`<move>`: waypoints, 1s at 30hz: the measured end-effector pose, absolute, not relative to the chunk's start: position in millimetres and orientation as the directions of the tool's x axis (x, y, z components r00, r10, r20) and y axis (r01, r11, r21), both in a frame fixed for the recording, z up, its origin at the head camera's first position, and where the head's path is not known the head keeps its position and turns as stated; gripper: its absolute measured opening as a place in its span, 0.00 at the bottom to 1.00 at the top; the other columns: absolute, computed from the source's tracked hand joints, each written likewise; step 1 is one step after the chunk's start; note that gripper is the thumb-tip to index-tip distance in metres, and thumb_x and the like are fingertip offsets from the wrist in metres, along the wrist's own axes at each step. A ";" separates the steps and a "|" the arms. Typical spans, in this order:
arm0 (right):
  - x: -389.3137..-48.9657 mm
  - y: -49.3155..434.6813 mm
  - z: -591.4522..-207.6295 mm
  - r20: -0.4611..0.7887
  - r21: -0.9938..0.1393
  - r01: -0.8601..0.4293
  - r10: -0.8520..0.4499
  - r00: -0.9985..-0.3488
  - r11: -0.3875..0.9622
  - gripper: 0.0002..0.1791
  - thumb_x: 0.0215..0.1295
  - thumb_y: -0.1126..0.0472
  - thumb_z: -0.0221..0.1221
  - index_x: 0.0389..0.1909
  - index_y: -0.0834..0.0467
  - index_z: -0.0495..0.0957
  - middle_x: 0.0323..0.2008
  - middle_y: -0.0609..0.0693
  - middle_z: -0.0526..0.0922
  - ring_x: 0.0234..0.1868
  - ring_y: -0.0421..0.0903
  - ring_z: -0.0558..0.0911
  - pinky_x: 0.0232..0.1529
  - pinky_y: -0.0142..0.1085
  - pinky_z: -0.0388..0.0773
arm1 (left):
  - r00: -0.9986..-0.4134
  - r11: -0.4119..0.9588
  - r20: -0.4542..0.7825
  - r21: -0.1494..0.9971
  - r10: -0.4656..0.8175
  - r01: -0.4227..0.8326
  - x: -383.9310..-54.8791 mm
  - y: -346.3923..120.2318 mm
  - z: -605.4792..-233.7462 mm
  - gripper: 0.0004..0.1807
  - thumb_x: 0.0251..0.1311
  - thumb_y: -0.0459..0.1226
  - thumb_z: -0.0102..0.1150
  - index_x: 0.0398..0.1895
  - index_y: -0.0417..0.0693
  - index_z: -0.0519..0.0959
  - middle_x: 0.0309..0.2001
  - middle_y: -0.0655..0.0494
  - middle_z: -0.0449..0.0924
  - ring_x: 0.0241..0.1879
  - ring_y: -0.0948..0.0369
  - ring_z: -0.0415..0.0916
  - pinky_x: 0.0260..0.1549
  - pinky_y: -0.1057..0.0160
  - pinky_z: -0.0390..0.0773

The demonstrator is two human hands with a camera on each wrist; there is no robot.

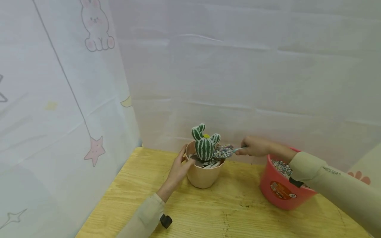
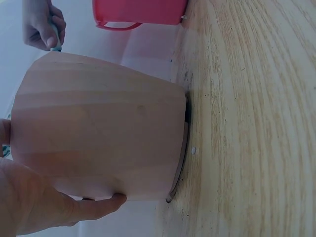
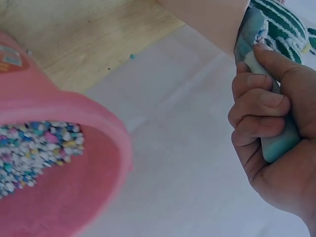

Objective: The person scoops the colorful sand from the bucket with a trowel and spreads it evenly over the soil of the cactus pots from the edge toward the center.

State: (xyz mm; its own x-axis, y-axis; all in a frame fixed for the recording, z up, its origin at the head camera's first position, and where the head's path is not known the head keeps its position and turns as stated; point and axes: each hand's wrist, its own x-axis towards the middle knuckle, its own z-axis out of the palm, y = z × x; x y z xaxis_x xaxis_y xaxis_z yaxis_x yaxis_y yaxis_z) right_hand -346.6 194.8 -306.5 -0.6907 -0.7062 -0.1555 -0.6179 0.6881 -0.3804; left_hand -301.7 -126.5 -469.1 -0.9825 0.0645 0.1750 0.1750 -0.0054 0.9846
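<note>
A knitted-looking green cactus with white stripes and a yellow top stands in a beige flower pot. My left hand grips the pot at its left side, thumb over the rim and fingers along the outer wall. In my right hand is a small trowel, its pale teal handle wrapped by curled fingers. Colourful pebbles heap on the trowel's blade, which reaches over the pot's right rim beside the cactus. Pale material shows inside the pot around the cactus base.
A red bucket partly filled with multicoloured pebbles stands right of the pot, under my right forearm. Both stand on a yellowish wooden table. A pale printed cloth hangs close behind. Stray pebbles lie near the pot.
</note>
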 end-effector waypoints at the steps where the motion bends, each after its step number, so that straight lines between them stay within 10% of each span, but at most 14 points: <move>1: -347.1 192.9 -304.6 -0.166 -0.373 -0.620 -0.707 -0.688 0.691 0.21 0.75 0.56 0.61 0.18 0.53 0.80 0.13 0.41 0.71 0.14 0.35 0.65 0.21 0.33 0.65 | -0.983 -0.001 0.171 0.985 0.070 0.172 -300.7 -126.3 -466.9 0.44 0.68 0.36 0.59 0.83 0.60 0.50 0.78 0.44 0.54 0.72 0.40 0.56 0.59 0.40 0.70; 9: -345.5 178.4 -289.7 -0.197 -0.245 -0.664 -0.707 -0.679 0.707 0.27 0.72 0.53 0.63 0.12 0.49 0.65 0.11 0.37 0.57 0.14 0.34 0.54 0.20 0.31 0.55 | -0.976 -0.002 0.189 0.982 0.103 0.190 -277.8 -125.8 -434.3 0.43 0.68 0.36 0.59 0.83 0.51 0.50 0.76 0.38 0.56 0.71 0.37 0.57 0.59 0.41 0.71; 30: -317.2 175.8 -260.2 -0.097 0.149 -0.582 -0.574 -0.813 0.800 0.19 0.67 0.49 0.68 0.22 0.53 0.73 0.21 0.46 0.71 0.22 0.42 0.65 0.24 0.35 0.62 | -0.983 0.009 0.165 0.986 0.079 0.166 -281.7 -126.3 -443.8 0.43 0.69 0.36 0.58 0.83 0.54 0.49 0.77 0.40 0.53 0.72 0.38 0.55 0.62 0.40 0.66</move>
